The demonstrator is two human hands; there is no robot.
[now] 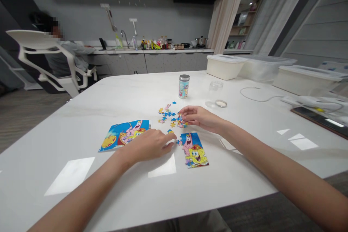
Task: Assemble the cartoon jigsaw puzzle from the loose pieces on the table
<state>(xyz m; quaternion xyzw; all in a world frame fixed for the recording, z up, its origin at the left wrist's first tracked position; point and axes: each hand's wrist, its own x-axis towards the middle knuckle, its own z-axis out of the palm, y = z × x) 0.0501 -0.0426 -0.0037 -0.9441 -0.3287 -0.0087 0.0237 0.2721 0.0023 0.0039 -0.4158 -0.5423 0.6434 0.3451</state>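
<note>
One table [136, 203], white, glossy, faintly veined; it bears all the items below.

One picture sheet [114, 136], blue, printed with cartoon figures, lying at our left, partly hidden by our left hand.

One puzzle panel [194, 152], flat, of joined pieces, showing a pink starfish and a yellow sponge figure. It lies in front of us, its long axis running away from us, the far end leaning slightly left. Small knobbed pieces stand out at its upper left edge.

Two hands, ours, bare. The left hand [152, 144], palm down, is the nearer to the panel: its fingertips lie just beside that upper left edge, which is to their right. Its grip is slightly open, thumb and forefinger a little parted; we cannot tell whether they touch a piece. The right hand [202, 117] is beyond the panel's far end, fingers curled over the near right side of the loose pieces. Its grip looks nearly closed; we cannot tell whether it has hold of one.

One cylindrical tin [183, 88], cartoon-printed, silver-lidded, upright beyond the pieces.

Loose puzzle pieces [170, 115], blue, yellow and pink, scattered between tin and panel; one blue-and-yellow piece [170, 131] lies just beyond our left fingertips.
</note>
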